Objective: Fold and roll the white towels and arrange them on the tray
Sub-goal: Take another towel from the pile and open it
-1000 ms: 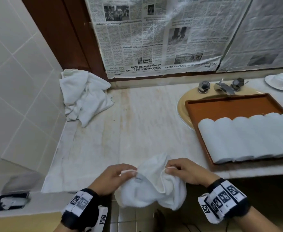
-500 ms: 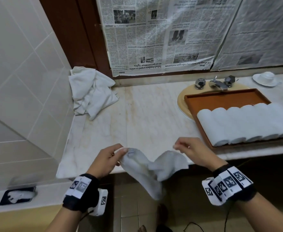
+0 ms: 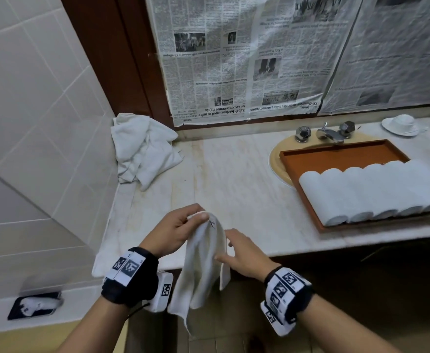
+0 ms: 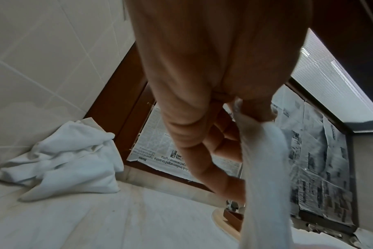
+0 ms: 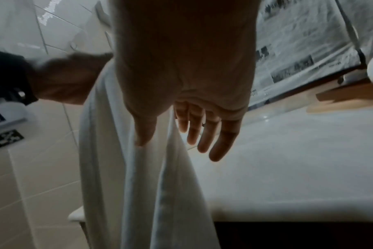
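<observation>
Marble bathroom counter [image 3: 234, 179] under newspaper-covered mirror, sink with an orange tray [image 3: 336, 154] set over it. Rolled white towels [image 3: 371, 192] lie side by side in the tray's near half; a crumpled pile of unfolded towels [image 3: 145, 149] sits well left of the tray in the wall corner. Left of the tray at the counter's front edge, the left hand [image 3: 173, 230] pinches the top of one white towel [image 3: 203, 263], which hangs limp below the counter edge. Right hand [image 3: 244, 253] is spread, fingers straight, touching the cloth's side, not gripping. Risk: the single pinch slips and the towel drops to the floor; bunched hanging cloth could fold crooked.
</observation>
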